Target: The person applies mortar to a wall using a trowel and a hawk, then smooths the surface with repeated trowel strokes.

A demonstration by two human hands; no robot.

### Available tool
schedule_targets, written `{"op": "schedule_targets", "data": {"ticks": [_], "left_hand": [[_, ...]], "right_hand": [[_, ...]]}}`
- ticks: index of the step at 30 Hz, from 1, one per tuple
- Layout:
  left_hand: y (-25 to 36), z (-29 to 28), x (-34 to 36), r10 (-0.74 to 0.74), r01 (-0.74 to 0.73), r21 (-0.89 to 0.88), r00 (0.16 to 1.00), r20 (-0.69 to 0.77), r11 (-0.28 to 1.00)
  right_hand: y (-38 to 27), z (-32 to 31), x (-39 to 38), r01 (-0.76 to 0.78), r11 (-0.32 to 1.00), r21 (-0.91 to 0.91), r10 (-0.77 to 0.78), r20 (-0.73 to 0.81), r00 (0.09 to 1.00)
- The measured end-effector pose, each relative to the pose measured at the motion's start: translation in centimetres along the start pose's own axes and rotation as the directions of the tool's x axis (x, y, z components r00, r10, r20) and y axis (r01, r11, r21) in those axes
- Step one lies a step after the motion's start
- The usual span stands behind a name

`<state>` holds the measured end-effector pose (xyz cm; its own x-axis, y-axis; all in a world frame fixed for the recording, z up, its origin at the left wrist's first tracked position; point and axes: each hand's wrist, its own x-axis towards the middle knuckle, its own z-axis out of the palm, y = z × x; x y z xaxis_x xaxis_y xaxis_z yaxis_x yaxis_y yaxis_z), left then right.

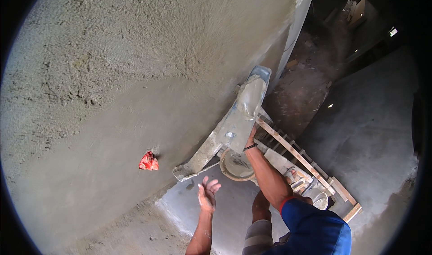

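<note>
Here's the board, slanting beside the wall, a wet heap of mortar on its far end. My right hand is up against its right edge, but those fingers vanish behind it; spread or pinching, I can't tell. My left hand is bare, below and left of the board, fingers spread and loosely bent. The board covers part of the bucket just below it. A beam pokes out lower left of the board; how it runs underneath, I can't make out. The wall's coarse up and left of the board, smoother right alongside, with a crumpled red wad in it. Right of the board, a wooden rail slopes down near my blue sleeve. Beyond the board the room sinks into gloom, its floor strewn with bits too dim to name.
</note>
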<state>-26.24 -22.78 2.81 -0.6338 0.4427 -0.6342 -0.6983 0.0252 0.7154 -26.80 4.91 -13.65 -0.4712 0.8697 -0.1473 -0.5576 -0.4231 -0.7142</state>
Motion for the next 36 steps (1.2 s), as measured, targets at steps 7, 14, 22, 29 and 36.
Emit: {"op": "schedule_targets", "data": {"ticks": [7,14,22,29,36], "left_hand": [[-1.5,-2.1,-1.9,-0.033,0.029,-0.046,0.996,-0.083,0.999],[-1.0,-2.2,-1.8,-0.015,0.01,-0.054,0.996,-0.085,0.998],[0.1,-0.8,-2.6,-0.019,0.017,-0.071,1.0,-0.02,0.997],[2.3,0.1,-5.8,0.017,-0.017,-0.099,1.0,-0.002,0.995],[4.4,1.7,-9.3,0.038,-0.035,-0.12,0.999,0.018,0.992]], "right_hand": [[2.5,3.6,2.9,0.244,0.623,-0.743,-0.4,-0.035,0.916],[-0.8,8.8,3.4,-0.068,0.914,0.399,0.198,-0.293,0.935],[-6.8,11.9,4.4,-0.073,0.965,0.251,0.192,-0.491,0.85],[-15.7,20.2,3.0,-0.124,0.949,0.291,0.249,-0.445,0.86],[-21.9,24.3,2.8,-0.187,0.91,0.371,0.338,-0.398,0.853]]}}
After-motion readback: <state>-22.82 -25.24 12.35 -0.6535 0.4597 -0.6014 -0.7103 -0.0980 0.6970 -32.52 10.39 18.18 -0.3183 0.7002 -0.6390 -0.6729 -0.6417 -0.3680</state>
